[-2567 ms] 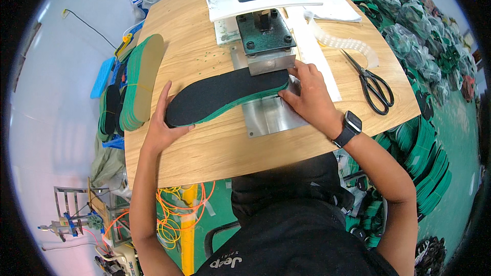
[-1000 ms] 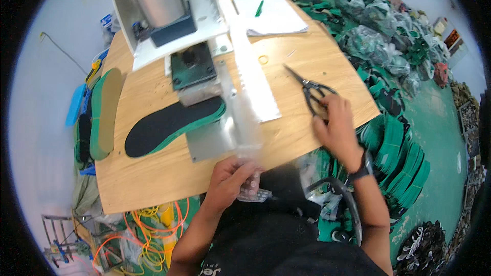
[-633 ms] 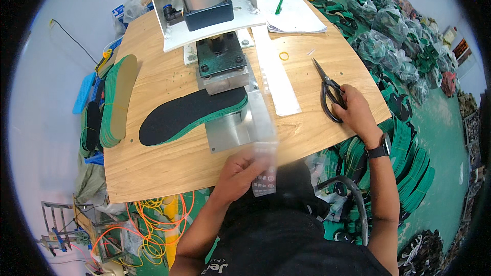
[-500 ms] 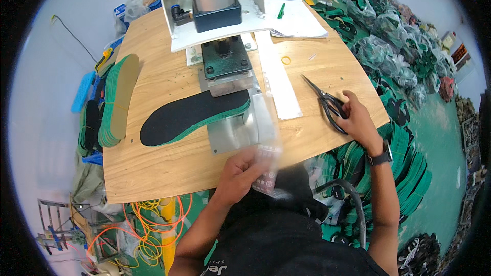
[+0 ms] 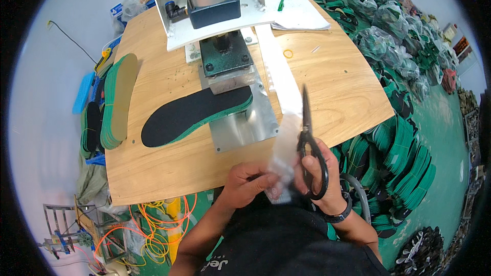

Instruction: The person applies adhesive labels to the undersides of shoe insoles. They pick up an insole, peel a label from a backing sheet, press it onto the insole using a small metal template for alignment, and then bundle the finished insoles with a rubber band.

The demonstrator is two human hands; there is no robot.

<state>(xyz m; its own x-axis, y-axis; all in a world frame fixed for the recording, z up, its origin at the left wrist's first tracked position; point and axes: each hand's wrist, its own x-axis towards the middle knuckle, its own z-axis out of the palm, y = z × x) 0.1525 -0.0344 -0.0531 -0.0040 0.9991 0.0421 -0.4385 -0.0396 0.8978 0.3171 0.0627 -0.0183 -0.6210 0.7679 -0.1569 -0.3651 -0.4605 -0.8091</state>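
Note:
My left hand (image 5: pixel 245 184) pinches a thin translucent strip of printed film (image 5: pixel 285 148) at the table's front edge; the strip is blurred by motion. In my right hand (image 5: pixel 329 174) is a pair of black-handled scissors (image 5: pixel 306 130), blades together and pointing up and away from me. The scissors stand just right of the strip. Ahead and to the left, a stack of green-edged insoles with a black top (image 5: pixel 186 115) lies with one end beneath the press head (image 5: pixel 230 79). A long white strip (image 5: pixel 279 61) lies right of the press; whether it joins the held film cannot be made out.
Rubber-banded insoles (image 5: pixel 120 102) stand at the table's left edge. Papers (image 5: pixel 302 13) with a green pen (image 5: pixel 281 3) lie at the back, near a yellow rubber band (image 5: pixel 288 54). Bundled insoles (image 5: pixel 404 158) and filled plastic bags (image 5: pixel 383 46) crowd the floor at right. Orange hoses (image 5: pixel 153 230) hang at lower left.
My right hand has lifted the scissors off the table's right side and brought them left, beside my left hand. The film strip has shifted slightly right with my left hand.

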